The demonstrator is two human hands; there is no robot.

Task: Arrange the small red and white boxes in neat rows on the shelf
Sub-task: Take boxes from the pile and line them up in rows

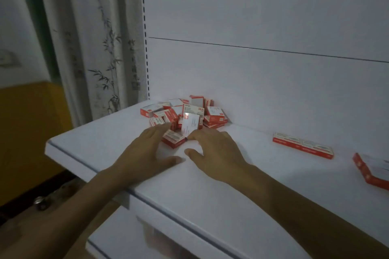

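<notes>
A jumbled pile of several small red and white boxes (185, 113) lies at the back left of the white shelf (231, 174), against the back panel. My left hand (145, 151) rests flat on the shelf, fingertips touching the pile's front. My right hand (212, 149) is beside it, fingers spread, its fingertips touching a tilted white-faced box (190, 125). One box (173, 139) lies on the shelf between the two hands. Two boxes set end to end (303, 147) form a short row to the right. Another box group (371, 169) sits at the right edge, partly cut off.
The shelf's front edge (88, 166) runs diagonally from upper left to lower right. A lower white shelf (130, 246) shows beneath it. A patterned curtain (101, 48) hangs to the left, beside a slotted upright (145, 33).
</notes>
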